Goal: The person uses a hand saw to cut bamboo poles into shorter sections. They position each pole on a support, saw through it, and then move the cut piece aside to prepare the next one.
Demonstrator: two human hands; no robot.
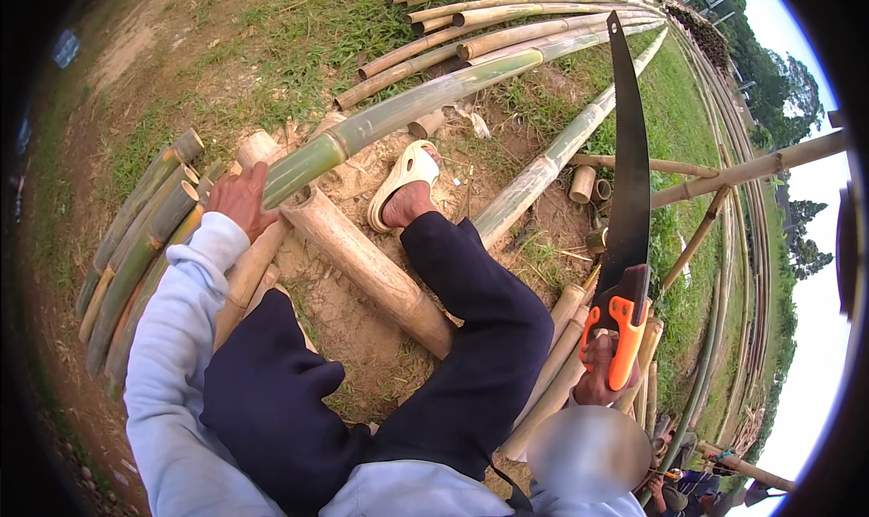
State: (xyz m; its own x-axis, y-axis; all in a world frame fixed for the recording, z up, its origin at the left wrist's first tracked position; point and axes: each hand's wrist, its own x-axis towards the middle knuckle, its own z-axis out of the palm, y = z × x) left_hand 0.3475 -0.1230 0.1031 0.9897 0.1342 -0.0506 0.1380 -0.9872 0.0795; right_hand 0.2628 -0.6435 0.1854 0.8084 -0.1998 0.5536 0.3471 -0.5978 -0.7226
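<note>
A long green bamboo pole (389, 119) runs from the far right toward me, its near end resting on a thick pale bamboo log (371, 268). My left hand (240, 200) is closed about that near end, with part of the fingers hidden behind it. Raised at my right side is a hand saw (629, 155) with a long dark curved blade pointing up. My right hand (599, 368) grips its orange and black handle (625, 331). The blade stands apart from the green pole.
Short cut bamboo pieces (145, 227) lie stacked at the left. Several long poles (507, 14) stretch away at the top, and another pole (552, 159) lies beyond my sandaled foot (405, 186). A bamboo frame (724, 173) stands at the right. People (683, 490) are at the lower right.
</note>
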